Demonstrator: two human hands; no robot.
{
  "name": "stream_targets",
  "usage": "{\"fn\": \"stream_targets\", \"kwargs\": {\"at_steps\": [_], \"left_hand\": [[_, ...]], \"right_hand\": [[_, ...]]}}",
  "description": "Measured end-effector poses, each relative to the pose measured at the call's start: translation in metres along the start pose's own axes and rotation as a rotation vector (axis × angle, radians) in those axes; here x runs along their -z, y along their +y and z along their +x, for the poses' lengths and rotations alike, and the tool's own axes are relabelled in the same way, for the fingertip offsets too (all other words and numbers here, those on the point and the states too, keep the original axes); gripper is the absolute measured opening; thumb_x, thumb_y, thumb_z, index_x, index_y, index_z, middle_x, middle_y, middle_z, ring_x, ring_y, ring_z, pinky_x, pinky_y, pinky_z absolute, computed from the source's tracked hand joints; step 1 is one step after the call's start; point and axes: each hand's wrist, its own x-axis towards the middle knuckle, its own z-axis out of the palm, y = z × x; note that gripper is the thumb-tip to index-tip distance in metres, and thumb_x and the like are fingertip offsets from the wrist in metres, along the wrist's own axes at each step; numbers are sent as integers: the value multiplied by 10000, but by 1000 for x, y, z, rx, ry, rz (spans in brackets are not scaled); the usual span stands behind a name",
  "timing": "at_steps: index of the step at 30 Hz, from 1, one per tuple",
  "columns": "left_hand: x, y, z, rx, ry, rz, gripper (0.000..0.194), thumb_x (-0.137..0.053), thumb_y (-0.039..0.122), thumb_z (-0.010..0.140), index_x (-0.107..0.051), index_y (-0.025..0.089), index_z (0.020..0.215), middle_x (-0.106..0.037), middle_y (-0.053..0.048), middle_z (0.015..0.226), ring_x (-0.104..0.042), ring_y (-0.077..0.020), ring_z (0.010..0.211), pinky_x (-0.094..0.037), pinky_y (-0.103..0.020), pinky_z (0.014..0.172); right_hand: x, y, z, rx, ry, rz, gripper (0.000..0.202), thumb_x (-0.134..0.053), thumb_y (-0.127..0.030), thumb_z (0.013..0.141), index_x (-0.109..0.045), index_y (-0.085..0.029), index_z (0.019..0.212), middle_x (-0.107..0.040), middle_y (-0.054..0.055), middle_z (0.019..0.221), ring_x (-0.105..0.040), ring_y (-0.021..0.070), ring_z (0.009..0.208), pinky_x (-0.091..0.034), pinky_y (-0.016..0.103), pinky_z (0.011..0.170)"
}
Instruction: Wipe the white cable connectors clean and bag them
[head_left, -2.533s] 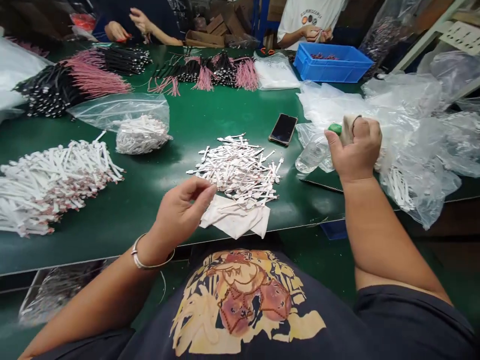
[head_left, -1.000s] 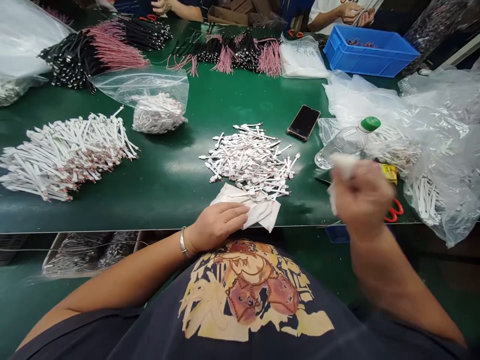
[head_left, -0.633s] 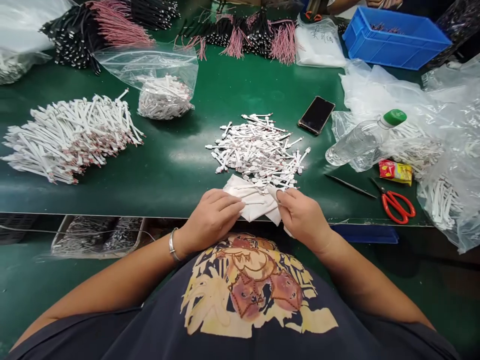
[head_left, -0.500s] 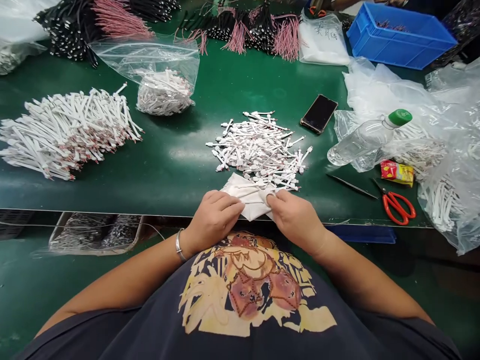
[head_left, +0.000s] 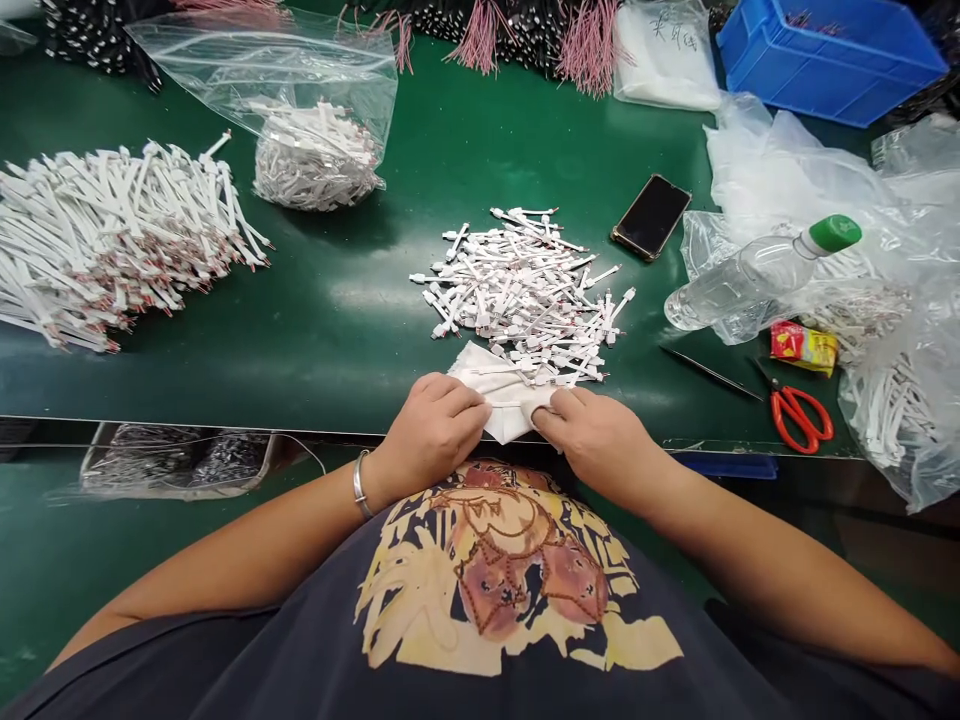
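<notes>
At the table's front edge a folded white cloth (head_left: pixel 507 424) lies between my two hands. My left hand (head_left: pixel 442 425) is closed, its fingertips pinching one end of a thin white cable (head_left: pixel 507 404) that stretches across the cloth. My right hand (head_left: pixel 592 430) is closed on the cloth's right side, with a fold wrapped at the fingertips; the cable's far end is hidden there. Just beyond the cloth, and partly on its edge, spreads a loose pile of short white cables (head_left: pixel 525 290) with small connectors and reddish wire ends.
A larger heap of white cables (head_left: pixel 127 240) and a clear bag of cables (head_left: pixel 319 160) lie left. To the right are a phone (head_left: pixel 651 217), a bottle (head_left: pixel 750 275), tweezers (head_left: pixel 712 373), red-handled scissors (head_left: pixel 801 418) and plastic bags (head_left: pixel 900 330). A blue bin (head_left: pixel 825 65) stands behind.
My right hand has shifted slightly right, with the cloth fold wrapped more over its fingertips. My left hand keeps its pinch. The whole view has tipped a little downward.
</notes>
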Motion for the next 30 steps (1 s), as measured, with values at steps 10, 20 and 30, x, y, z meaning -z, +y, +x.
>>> {"fn": "stream_targets", "kwargs": {"at_steps": [10,20,30], "left_hand": [[1,-1,2,4,-22,12,107,-525,193,875,-631,183,883,-656,-47,882,-510,-188,839,-388,-365,793],[0,-1,2,13,-12,-7,111,-528,189,874,-639,180,876,-655,-49,869,-508,-180,829,-392,-357,788],[0,-2,1,19,-6,-37,111,-549,179,855,-649,189,901,-662,-53,886,-521,-184,842,-401,-373,797]], "right_hand": [[-2,4,5,11,-20,-22,233,-469,-111,861,-631,-158,1021,-572,86,839,-440,201,722,-236,331,589],[-5,-10,23,84,3,7,200,-430,-151,902,-626,-160,941,-573,82,853,-441,192,741,-239,318,597],[8,21,-13,-200,123,-18,263,-427,-98,867,-636,-223,966,-501,35,746,-409,160,683,-230,276,583]]}}
